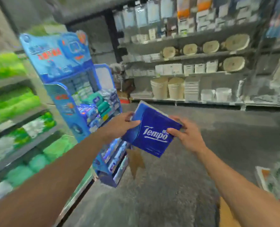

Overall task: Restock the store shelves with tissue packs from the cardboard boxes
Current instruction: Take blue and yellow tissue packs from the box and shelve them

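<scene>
Two bare forearms reaching forward from the bottom edge. Left hand (119,126) gripping the left edge of a dark blue rectangular plastic-wrapped tissue pack (152,131) printed "Tempo", thumb curled over its front face, fingers wrapped behind. Right hand (186,136) pinching the pack's right corner, thumb on the front just beside the white lettering, fingers curled behind and partly hidden. Pack held tilted in mid-air between both sets of fingertips, above the grey speckled floor (168,185).

Just left of the left fingers: blue printed cardboard display stand (67,82), its tiers loaded with small blue, teal and white wrapped packs, details blurred. Further left: grey metal shelves (21,118) carrying green and white soft bundles. Well beyond the fingertips: grey back-wall shelving (193,56) with white bins, cream buckets, round woven baskets; contents of those containers not discernible.
</scene>
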Available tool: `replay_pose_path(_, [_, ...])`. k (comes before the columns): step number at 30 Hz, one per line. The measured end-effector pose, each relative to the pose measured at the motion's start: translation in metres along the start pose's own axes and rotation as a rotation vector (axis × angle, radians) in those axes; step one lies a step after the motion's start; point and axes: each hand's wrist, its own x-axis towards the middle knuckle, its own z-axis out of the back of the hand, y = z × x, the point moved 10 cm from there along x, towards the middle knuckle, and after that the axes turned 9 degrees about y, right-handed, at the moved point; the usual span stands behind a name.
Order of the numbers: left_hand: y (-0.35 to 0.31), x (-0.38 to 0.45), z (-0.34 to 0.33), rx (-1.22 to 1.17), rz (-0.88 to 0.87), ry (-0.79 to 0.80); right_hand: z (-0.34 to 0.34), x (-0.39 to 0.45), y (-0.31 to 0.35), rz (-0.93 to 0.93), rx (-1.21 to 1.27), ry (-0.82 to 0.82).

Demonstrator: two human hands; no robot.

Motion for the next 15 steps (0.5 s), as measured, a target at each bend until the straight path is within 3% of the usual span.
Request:
replay_pose_path(4, [0.067, -0.105, 0.143, 0.061, -0.004, -0.301, -0.135, 0.048, 0.124, 0.229, -0.003, 0.119])
replay_pose_path(7, [0.108, -0.22, 0.235, 0.164, 0.09, -0.534, -0.245, 0.06, 0.219, 0.405, 0.022, 0.154])
replay_pose_path(11, [0.129, -0.388, 0.319, 0.279, 0.184, -0.786, -0.399, 0.052, 0.341, 0.602, 0.075, 0.231])
replay_pose_path(15, [0.178, -0.532, 0.4, 0.358, 0.282, -0.941, -0.546, 0.029, 0.449, 0.768, 0.143, 0.317])
